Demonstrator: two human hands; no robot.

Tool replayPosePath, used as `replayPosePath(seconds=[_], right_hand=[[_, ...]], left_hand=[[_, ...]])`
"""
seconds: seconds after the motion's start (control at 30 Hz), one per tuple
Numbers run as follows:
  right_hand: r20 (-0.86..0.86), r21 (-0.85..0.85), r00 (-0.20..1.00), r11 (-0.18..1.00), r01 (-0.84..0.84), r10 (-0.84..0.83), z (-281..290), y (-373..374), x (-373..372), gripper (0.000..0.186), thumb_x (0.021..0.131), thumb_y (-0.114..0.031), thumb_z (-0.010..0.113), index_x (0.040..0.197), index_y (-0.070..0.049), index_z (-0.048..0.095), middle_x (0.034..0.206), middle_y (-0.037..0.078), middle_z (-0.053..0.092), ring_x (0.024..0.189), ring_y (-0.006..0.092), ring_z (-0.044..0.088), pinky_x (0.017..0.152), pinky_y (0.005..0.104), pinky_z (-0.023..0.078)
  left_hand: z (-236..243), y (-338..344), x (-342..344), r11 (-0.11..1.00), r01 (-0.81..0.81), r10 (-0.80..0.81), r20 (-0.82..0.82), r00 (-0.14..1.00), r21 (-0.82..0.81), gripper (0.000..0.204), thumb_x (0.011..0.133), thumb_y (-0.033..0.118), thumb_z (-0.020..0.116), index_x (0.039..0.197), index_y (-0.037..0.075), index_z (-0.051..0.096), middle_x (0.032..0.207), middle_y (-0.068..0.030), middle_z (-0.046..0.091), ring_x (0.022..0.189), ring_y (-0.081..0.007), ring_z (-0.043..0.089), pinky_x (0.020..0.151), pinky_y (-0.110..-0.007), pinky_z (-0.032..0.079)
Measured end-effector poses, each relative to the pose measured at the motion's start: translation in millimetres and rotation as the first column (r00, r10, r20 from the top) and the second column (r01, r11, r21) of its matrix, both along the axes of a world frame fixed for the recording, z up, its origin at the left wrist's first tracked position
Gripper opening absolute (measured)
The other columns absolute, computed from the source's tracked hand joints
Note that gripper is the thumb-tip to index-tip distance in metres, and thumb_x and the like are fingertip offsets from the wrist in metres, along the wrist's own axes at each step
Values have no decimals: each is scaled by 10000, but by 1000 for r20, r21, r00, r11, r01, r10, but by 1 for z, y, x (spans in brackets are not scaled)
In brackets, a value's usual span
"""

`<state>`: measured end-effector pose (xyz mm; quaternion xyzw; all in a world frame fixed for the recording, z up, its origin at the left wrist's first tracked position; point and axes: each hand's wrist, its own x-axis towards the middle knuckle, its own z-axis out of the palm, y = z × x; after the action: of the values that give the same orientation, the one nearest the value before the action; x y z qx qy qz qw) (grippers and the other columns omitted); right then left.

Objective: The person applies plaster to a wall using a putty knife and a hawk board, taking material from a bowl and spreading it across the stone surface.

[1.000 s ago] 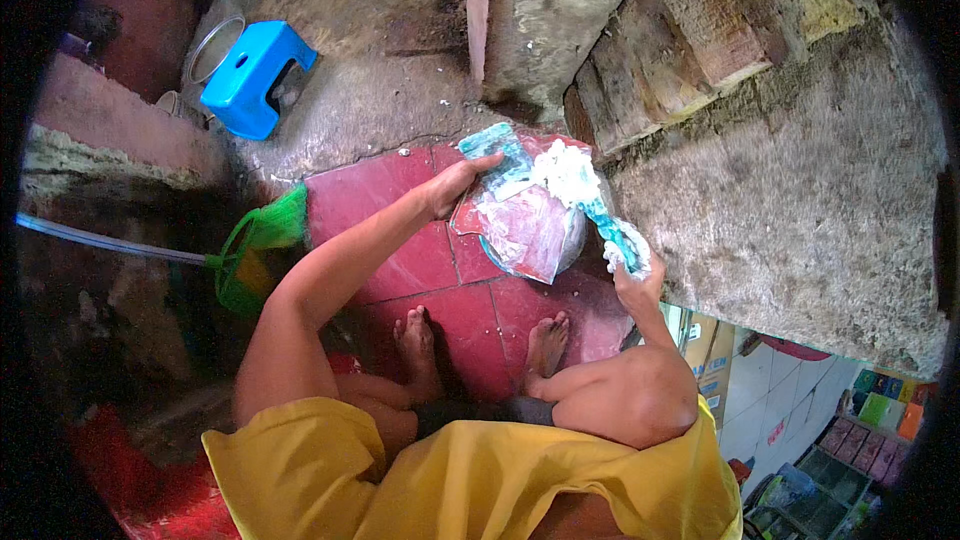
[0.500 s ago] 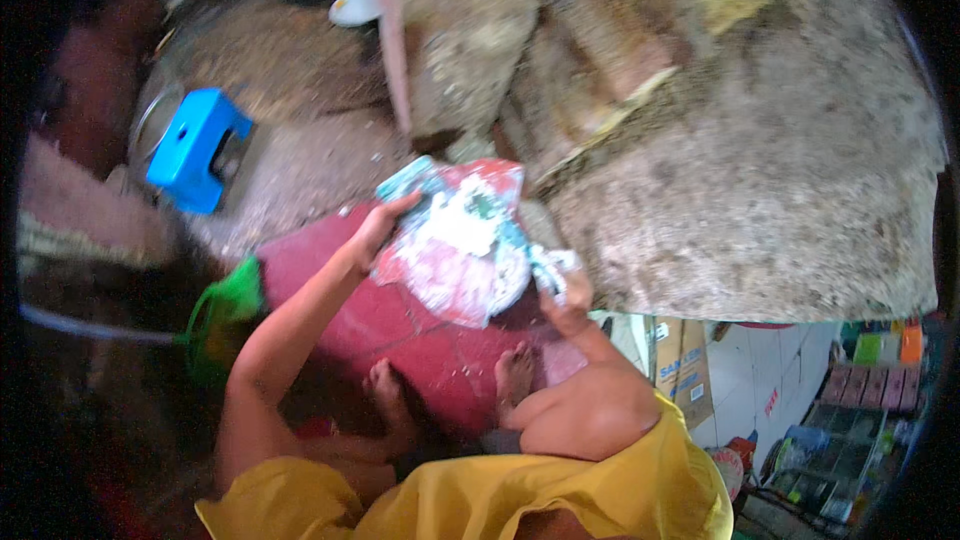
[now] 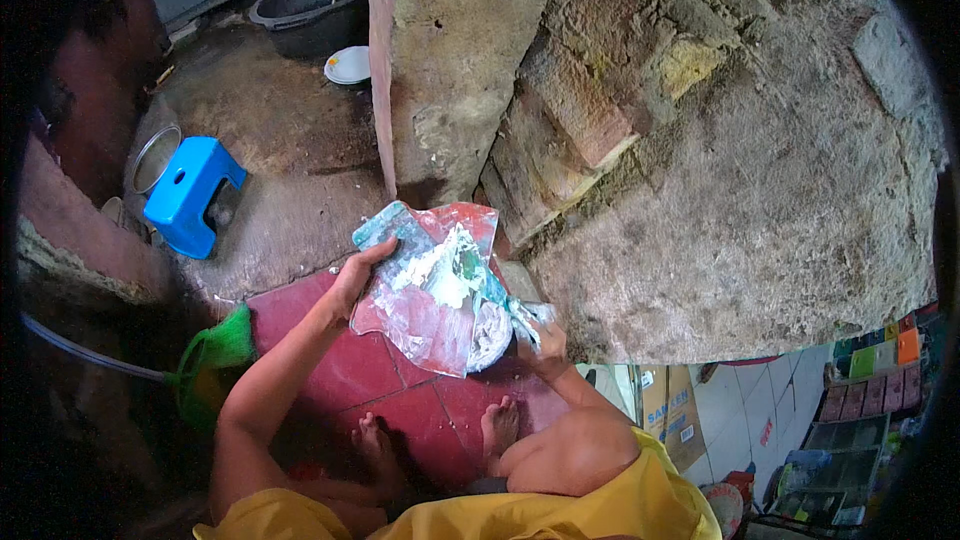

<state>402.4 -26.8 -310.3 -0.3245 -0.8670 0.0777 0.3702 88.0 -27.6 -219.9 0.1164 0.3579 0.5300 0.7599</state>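
My left hand (image 3: 358,275) is closed on the left edge of a flat, reddish board (image 3: 470,220) with a turquoise corner, its thumb on top. A heap of white paste (image 3: 445,270) lies in the middle of the board, smeared out around it. At the board's right side, my right hand (image 3: 545,348) is closed around the paste-covered handle of a turquoise spreading tool (image 3: 492,288), whose blade meets the paste. Just below the tool, a round, paste-coated thing (image 3: 490,335) shows by the board's edge; I cannot tell what it is.
A rough cement wall (image 3: 720,220) with exposed brick rises ahead and right. Red floor tiles (image 3: 410,390) lie under my feet. A blue stool (image 3: 193,195), a dark tub (image 3: 315,15) and a white plate (image 3: 348,65) stand left. A green net (image 3: 215,350) is near my left arm.
The view has shifted, so wall, stool and board all sit lower in the picture, and it is sharper now. Both hands keep their grips on the board and the tool.
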Motion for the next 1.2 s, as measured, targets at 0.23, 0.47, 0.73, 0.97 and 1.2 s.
replayPosePath(seconds=[0.23, 0.47, 0.73, 0.97, 1.2], right_hand=[[55, -122, 997, 991, 62, -56, -2, 1, 6, 271, 702, -121, 554, 931, 26, 557, 795, 192, 569, 640, 358, 538, 583, 405, 451], [47, -155, 994, 983, 101, -95, -7, 0, 17, 293, 653, -85, 603, 932, 0, 574, 841, 173, 597, 771, 337, 572, 672, 387, 458], [-57, 56, 995, 995, 87, -84, 4, -12, 33, 255, 710, -140, 577, 907, 18, 548, 793, 173, 571, 644, 322, 554, 578, 367, 451], [-289, -294, 951, 956, 24, -113, 60, 5, -19, 310, 688, -141, 549, 929, 54, 535, 914, 197, 558, 858, 311, 543, 795, 371, 409], [2, -73, 1000, 997, 10, -10, -17, 6, -9, 326, 735, -229, 564, 946, 19, 550, 776, 192, 564, 692, 362, 546, 598, 416, 435]], left_hand=[[10, 4, 0, 999, -22, 22, 3, 1000, 23, 322, 840, 215, 468, 1071, -10, 465, 959, -131, 575, 820, -224, 600, 738, -331, 504], [13, 9, -9, 996, -74, 72, 29, 997, 47, 294, 834, 195, 465, 1046, -9, 489, 943, -130, 588, 820, -224, 602, 753, -338, 496], [5, -4, -34, 997, -59, 52, -138, 989, -45, 251, 829, 219, 489, 956, 3, 517, 815, -103, 606, 666, -192, 613, 638, -307, 520], [-2, -2, -28, 998, -52, 51, -34, 998, -32, 284, 828, 211, 493, 994, -19, 511, 904, -131, 595, 762, -211, 613, 706, -321, 517], [6, 5, -27, 997, -79, 79, -25, 997, -26, 285, 817, 208, 508, 996, -14, 513, 894, -126, 599, 761, -211, 613, 695, -320, 518]])
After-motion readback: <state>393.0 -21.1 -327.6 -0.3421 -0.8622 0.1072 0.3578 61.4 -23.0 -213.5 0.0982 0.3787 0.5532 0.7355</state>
